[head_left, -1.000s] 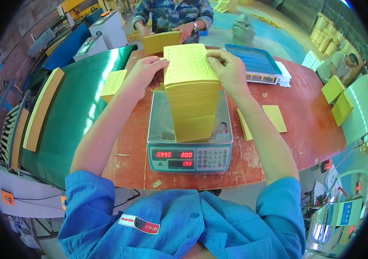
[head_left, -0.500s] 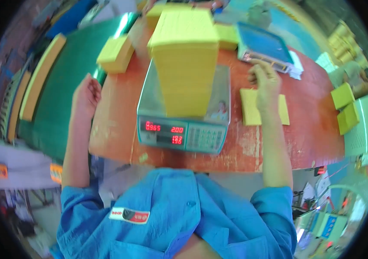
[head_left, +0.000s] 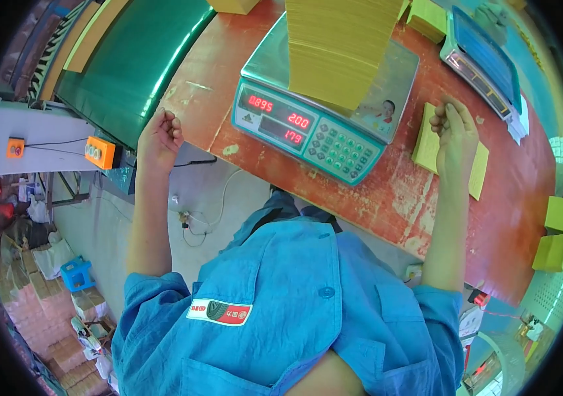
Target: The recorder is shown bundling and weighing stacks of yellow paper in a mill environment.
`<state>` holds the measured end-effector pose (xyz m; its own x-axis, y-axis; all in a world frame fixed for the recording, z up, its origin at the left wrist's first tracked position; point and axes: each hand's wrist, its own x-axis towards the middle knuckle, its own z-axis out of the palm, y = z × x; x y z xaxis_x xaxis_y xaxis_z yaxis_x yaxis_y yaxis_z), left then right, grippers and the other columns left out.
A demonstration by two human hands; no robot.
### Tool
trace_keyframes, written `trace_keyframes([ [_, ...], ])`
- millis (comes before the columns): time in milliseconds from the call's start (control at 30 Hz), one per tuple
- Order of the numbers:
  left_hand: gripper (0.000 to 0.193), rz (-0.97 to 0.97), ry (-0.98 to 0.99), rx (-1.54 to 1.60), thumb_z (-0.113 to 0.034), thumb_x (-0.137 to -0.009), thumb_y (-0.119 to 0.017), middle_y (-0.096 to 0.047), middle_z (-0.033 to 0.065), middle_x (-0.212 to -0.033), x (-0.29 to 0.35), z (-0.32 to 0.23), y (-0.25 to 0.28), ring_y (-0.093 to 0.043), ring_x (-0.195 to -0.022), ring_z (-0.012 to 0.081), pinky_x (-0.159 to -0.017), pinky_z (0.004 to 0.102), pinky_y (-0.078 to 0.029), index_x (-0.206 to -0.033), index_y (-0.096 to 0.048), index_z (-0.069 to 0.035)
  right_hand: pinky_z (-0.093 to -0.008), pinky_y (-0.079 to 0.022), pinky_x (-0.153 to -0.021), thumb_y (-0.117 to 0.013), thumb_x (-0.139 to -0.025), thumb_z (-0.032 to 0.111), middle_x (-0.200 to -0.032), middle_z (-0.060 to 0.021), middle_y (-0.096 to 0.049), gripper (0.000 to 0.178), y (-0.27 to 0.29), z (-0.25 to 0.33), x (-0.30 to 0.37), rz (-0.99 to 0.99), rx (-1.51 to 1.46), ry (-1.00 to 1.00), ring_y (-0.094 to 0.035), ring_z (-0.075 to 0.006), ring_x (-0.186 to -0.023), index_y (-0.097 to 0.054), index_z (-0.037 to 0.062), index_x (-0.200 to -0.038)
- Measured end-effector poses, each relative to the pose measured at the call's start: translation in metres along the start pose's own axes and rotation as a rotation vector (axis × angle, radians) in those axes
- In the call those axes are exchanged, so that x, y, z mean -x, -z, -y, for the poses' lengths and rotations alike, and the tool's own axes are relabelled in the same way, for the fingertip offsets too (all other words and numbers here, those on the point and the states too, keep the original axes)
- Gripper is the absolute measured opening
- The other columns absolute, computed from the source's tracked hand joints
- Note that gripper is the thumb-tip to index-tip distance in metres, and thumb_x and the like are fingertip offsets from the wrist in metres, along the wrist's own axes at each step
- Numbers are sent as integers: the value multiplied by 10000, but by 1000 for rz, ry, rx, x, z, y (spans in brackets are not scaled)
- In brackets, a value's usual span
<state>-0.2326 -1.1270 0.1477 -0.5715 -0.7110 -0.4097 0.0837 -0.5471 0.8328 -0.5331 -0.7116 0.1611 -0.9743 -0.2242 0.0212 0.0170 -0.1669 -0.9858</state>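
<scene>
A digital weighing scale with a teal body and red lit digits stands on the red-brown table. On its metal pan rises a tall stack of yellow paper sheets, its top cut off by the picture's edge. My left hand hangs left of the scale, near the table edge, fingers curled in with nothing visible in them. To the scale's right, my right hand hovers over a low pad of yellow sheets, covering part of it. Its fingers are curled together, and no held thing shows.
A second scale with a blue pan sits at the far right, beside yellow stacks. On the left runs a green conveyor belt with an orange switch box below. More yellow blocks lie beyond the table's right edge.
The view has tilted down and turned, so the table and scale appear higher and slanted. The scale's lit digits differ. Both hands stay on either side of the scale, fingers curled.
</scene>
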Motion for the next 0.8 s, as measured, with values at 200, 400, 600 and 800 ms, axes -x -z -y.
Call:
trace_keyframes([
  [200,186,60,7,-33,-238,-964,-569,-570,33,-771,7,-6,-33,-509,-618,117,-580,243,-454,-907,-546,-62,-227,-467,-622,-530,-964,78,-847,-33,-649,191,-4,0,4,74,-49,15,-610,-105,-712,-665,11,-1080],
  [400,248,310,-40,-127,-273,-966,-565,-592,44,-801,-43,-44,-76,-586,-740,135,-665,249,-488,-921,-570,-29,-232,-477,-640,-528,-963,112,-862,-38,-661,205,-9,-7,-12,21,20,57,-620,-114,-726,-663,17,-1085],
  [600,599,501,-69,-374,-457,-962,-532,-613,201,-1197,-81,-109,-247,-579,-1146,276,-973,383,-456,-1262,-493,60,-313,-485,-798,-516,-972,259,-1028,-57,-667,308,-76,-3,-77,24,-92,8,-621,-146,-933,-638,40,-1150],
  [800,535,816,92,-626,-424,-936,-593,-655,137,-1165,-69,-94,-336,-655,-1010,197,-869,331,-527,-1257,-542,1,-352,-415,-947,-404,-1005,429,-1188,-103,-634,500,-140,-35,-103,78,-6,108,-567,-202,-1101,-595,32,-1241],
])
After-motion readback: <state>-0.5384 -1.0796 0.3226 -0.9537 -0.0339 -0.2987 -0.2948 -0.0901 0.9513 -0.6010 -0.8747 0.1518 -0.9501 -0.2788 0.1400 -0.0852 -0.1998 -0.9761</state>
